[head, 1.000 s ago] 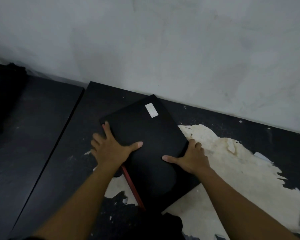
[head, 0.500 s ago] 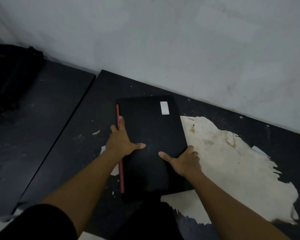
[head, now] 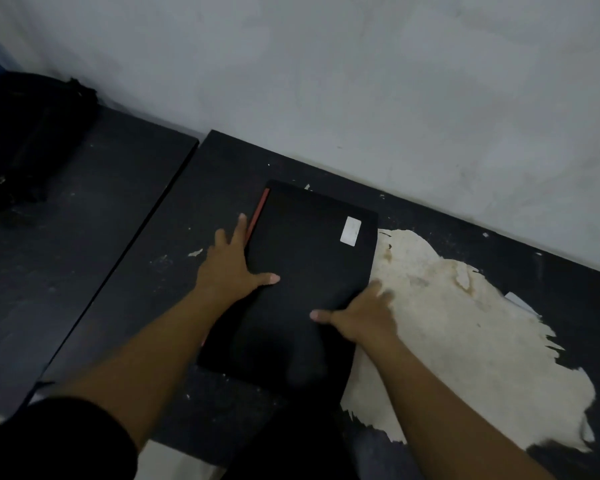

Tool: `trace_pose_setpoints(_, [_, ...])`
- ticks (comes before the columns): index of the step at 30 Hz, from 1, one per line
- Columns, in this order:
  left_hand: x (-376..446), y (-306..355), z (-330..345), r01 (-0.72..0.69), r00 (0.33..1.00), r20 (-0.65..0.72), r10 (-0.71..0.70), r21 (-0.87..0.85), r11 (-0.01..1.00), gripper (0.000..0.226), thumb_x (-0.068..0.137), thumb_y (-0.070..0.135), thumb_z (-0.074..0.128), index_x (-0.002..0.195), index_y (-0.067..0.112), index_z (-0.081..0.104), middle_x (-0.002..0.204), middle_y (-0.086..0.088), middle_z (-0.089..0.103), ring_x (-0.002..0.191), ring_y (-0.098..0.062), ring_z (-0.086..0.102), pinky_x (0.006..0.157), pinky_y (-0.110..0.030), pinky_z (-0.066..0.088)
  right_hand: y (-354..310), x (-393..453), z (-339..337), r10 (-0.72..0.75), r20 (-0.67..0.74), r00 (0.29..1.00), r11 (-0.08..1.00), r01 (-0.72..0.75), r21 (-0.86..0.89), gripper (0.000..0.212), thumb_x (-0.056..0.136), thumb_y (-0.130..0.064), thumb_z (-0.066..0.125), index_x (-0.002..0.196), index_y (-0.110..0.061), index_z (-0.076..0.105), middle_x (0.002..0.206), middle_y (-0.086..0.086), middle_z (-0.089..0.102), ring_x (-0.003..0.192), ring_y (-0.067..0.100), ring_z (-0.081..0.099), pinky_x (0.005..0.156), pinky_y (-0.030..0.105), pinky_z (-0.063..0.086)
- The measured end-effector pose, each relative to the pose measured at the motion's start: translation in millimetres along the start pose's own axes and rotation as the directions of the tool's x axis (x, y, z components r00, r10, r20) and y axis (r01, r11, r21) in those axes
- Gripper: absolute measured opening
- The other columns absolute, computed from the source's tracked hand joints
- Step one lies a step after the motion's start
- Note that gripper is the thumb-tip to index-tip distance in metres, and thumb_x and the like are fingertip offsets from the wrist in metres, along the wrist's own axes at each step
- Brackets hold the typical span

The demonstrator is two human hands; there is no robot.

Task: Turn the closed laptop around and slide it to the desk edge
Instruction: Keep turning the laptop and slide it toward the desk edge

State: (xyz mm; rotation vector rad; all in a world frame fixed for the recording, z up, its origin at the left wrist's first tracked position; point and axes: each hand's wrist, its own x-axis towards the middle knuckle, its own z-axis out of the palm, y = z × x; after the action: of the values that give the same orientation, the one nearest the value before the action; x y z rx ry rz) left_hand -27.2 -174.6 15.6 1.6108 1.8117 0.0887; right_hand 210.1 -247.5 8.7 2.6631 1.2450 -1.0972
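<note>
The closed black laptop point(head: 309, 268) lies flat on the dark desk point(head: 174, 258), long side pointing away from me, with a white sticker near its far right corner and a red strip along its left edge. My left hand point(head: 232, 268) grips the left edge, thumb on the lid and fingers stretched along the red strip. On the right edge, my right hand point(head: 361, 313) holds with the thumb on top and fingers curled round the side.
A large worn pale patch point(head: 465, 323) covers the desk to the right of the laptop. The grey wall point(head: 326, 81) runs close behind. A second dark desk point(head: 49, 237) adjoins on the left, with a black bag point(head: 25, 133) at its far end.
The laptop has turned clockwise between my hands: the sticker corner swung right, and the red edge moved from near me to the left side. Both hands kept hold.
</note>
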Motion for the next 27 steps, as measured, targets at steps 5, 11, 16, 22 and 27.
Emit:
trace_pose_setpoints(5, [-69.1, -22.9, 38.1, 0.234, 0.956, -0.163, -0.242, -0.068, 0.97, 0.135, 0.056, 0.1, 0.052, 0.16, 0.027, 0.005, 0.151, -0.02, 0.022, 0.138, -0.045, 0.032, 0.104, -0.063, 0.043, -56.4, 61.9, -48.7, -0.413, -0.01, 0.911, 0.889, 0.4, -0.223, 0.144, 0.048, -0.08, 0.082, 0.16, -0.035, 0.004, 0.161, 0.014, 0.014, 0.147, 0.039, 0.021, 0.116, 0.06, 0.021])
trace_pose_setpoints(11, [-78.5, -41.6, 55.9, 0.386, 0.916, -0.097, -0.39, -0.06, 0.92, 0.133, 0.053, 0.102, 0.05, 0.149, 0.012, 0.025, 0.144, -0.022, 0.036, 0.13, -0.046, 0.044, 0.096, -0.059, 0.048, -101.6, 107.5, -57.7, -0.47, 0.216, 0.856, 0.735, 0.515, -0.442, 0.154, 0.04, -0.094, 0.071, 0.159, -0.043, -0.013, 0.169, 0.013, -0.002, 0.155, 0.033, -0.008, 0.119, 0.063, -0.005])
trace_pose_setpoints(16, [-70.3, -47.8, 53.9, 0.423, 0.899, -0.045, -0.435, -0.158, 0.892, 0.148, 0.038, 0.106, 0.052, 0.148, 0.013, 0.022, 0.145, -0.024, 0.038, 0.129, -0.05, 0.046, 0.103, -0.062, 0.045, -104.2, 120.8, -55.9, -0.496, 0.209, 0.843, 0.723, 0.534, -0.437, 0.16, 0.029, -0.097, 0.07, 0.158, -0.046, -0.01, 0.162, 0.019, 0.009, 0.15, 0.04, 0.009, 0.12, 0.06, 0.007])
trace_pose_setpoints(22, [-70.4, -43.0, 47.3, 0.446, 0.881, -0.044, -0.47, -0.25, 0.86, 0.15, 0.026, 0.102, 0.065, 0.143, 0.017, 0.022, 0.142, -0.022, 0.043, 0.128, -0.048, 0.049, 0.1, -0.063, 0.048, -107.7, 131.4, -55.0, -0.497, 0.211, 0.842, 0.723, 0.536, -0.435, 0.165, 0.021, -0.096, 0.071, 0.157, -0.047, -0.01, 0.162, 0.02, 0.006, 0.149, 0.041, 0.006, 0.119, 0.062, 0.004])
trace_pose_setpoints(27, [-70.6, -36.5, 40.6, 0.457, 0.861, -0.056, -0.505, -0.348, 0.818, 0.146, 0.024, 0.091, 0.078, 0.137, 0.015, 0.026, 0.144, -0.021, 0.047, 0.13, -0.044, 0.05, 0.101, -0.061, 0.048, -102.6, 134.8, -54.9, -0.5, 0.191, 0.844, 0.74, 0.532, -0.411, 0.165, 0.019, -0.097, 0.069, 0.157, -0.048, -0.009, 0.161, 0.02, 0.008, 0.148, 0.042, 0.007, 0.118, 0.062, 0.004])
